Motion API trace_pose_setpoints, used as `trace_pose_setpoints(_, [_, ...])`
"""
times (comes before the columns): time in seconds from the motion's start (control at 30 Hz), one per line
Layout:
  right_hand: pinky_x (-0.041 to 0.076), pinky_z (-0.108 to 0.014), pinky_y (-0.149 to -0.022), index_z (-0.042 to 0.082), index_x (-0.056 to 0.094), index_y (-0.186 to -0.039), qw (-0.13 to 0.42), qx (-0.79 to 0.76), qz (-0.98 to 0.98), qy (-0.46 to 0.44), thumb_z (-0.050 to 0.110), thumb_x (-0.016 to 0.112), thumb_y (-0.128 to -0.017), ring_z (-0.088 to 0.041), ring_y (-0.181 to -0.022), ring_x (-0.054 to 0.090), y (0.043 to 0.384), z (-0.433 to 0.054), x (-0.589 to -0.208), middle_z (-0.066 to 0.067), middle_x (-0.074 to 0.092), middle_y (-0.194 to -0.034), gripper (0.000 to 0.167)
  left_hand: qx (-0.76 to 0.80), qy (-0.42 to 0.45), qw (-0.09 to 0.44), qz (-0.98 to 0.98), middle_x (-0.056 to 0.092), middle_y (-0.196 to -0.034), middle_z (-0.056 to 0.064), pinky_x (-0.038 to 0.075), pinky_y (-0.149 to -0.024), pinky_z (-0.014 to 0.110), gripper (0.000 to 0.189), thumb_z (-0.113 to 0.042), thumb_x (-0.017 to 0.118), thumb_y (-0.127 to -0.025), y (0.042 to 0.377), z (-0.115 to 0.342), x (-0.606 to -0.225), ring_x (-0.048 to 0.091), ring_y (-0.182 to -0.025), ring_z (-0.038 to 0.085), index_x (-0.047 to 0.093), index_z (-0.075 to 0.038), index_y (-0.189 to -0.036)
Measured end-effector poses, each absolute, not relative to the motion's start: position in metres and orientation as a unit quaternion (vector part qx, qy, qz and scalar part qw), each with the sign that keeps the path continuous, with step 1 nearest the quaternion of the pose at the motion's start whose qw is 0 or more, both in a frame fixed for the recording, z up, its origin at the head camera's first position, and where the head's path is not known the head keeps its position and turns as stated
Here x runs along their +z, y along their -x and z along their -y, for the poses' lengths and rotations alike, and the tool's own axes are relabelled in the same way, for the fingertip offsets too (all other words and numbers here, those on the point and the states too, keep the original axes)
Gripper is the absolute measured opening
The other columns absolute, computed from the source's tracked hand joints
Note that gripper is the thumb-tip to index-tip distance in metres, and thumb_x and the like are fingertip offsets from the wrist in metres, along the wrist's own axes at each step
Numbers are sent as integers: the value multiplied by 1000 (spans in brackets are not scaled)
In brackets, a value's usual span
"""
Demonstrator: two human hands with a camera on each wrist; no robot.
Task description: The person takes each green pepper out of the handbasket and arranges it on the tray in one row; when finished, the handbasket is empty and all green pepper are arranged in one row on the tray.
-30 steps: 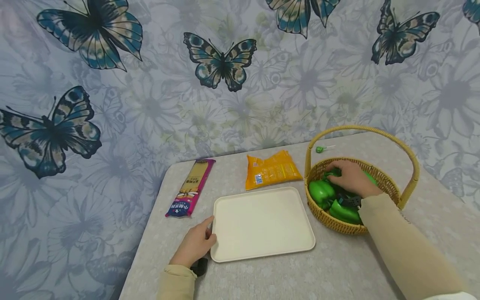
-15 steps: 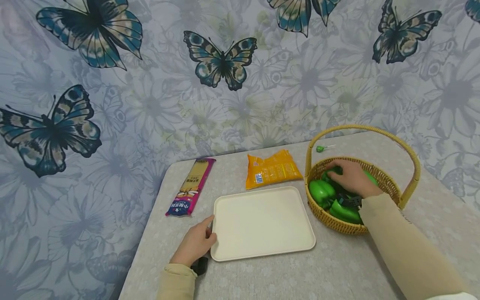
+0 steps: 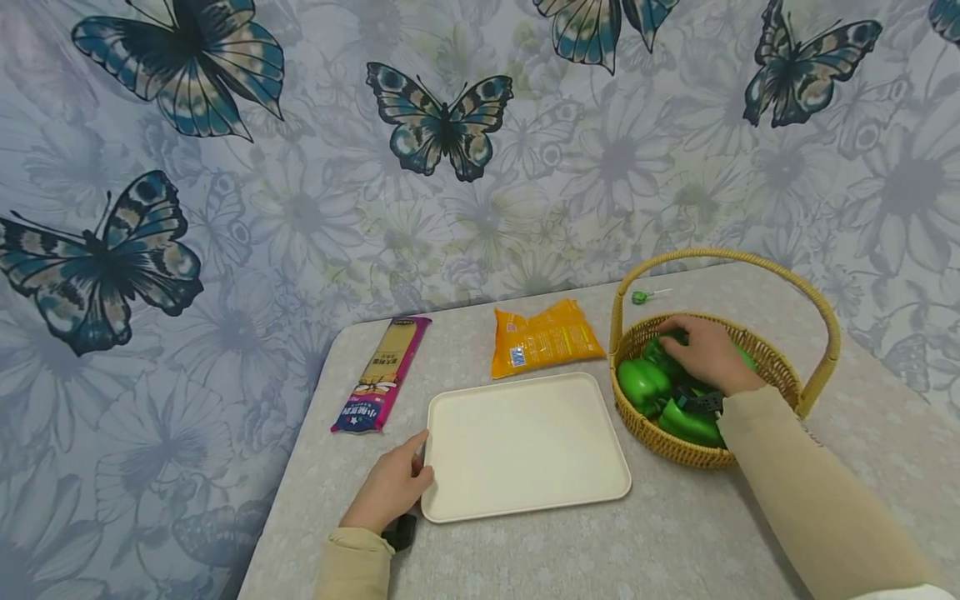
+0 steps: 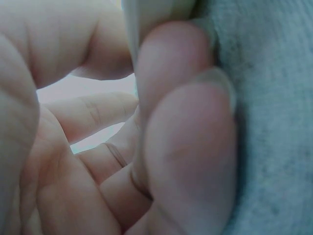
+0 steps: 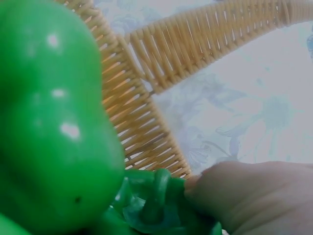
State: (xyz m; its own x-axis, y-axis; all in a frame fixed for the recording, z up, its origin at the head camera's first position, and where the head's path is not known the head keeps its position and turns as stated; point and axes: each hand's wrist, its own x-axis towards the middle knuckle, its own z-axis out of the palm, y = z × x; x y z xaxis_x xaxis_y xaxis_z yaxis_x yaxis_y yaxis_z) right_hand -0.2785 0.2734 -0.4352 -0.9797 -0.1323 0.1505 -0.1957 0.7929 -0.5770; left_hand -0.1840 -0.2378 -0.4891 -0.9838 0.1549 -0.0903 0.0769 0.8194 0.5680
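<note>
Under the right hand (image 3: 701,354) — a half-hidden green pepper (image 3: 667,350).

Some Chinese letters on the long pink and yellow packet (image 3: 383,376), far left on the bench, too small to read. Small blue label on the orange bag (image 3: 545,337), also unreadable.

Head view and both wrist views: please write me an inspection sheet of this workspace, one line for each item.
Surface: table under a grey flowered cloth.
Job's things: basket holding green peppers; cream tray, bare.
Clutter: orange packet, noodle pack, green lollipop.
Hands: left hand grips the tray's left edge; right hand is in the basket, fingers on a pepper stem; a full grip cannot be told.
Cables: nothing seen.
Surroundings: butterfly curtain behind the table.
</note>
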Motion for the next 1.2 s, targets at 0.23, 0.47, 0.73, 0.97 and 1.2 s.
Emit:
trace_pose_setpoints(0.23, [45,-66,-98,5,64,-132,61,308,947,-73,21,54,-106,-51,-125,54,280,-272,-436,-27,57,-141,32,296,-60,63,-951,61,-82,-1,45,-58,29,62,-13,64,-94,184,239,-491,54,-65,12,47,-2,-152])
trace_pose_setpoints(0.47, [46,-65,-94,6,64,-132,62,313,945,-69,24,52,-108,-51,-124,55,280,-273,-436,-27,57,-141,32,300,-59,66,-950,61,-82,-1,46,-58,29,62,-14,64,-94,184,239,-492,55,-65,13,46,-2,-153])
trace_pose_setpoints(0.73, [47,-50,-77,6,65,-128,84,317,943,-58,21,50,-108,-45,-110,62,280,-274,-439,-27,63,-131,29,299,-61,63,-950,61,-82,0,45,-58,29,62,-12,64,-95,183,239,-490,54,-65,12,46,-2,-153])
trace_pose_setpoints(0.97, [43,-42,-64,4,68,-128,90,306,946,-59,13,44,-109,-29,-75,59,283,-276,-440,-27,62,-133,32,300,-60,68,-950,61,-81,0,45,-58,30,62,-12,64,-95,181,238,-489,54,-64,13,46,-1,-153])
trace_pose_setpoints(1.2, [39,-36,-54,3,66,-132,72,315,944,-62,10,39,-107,-16,-48,38,282,-278,-440,-30,58,-137,37,294,-61,63,-952,61,-82,-1,46,-58,30,62,-14,64,-94,184,238,-491,54,-65,13,46,-1,-152])
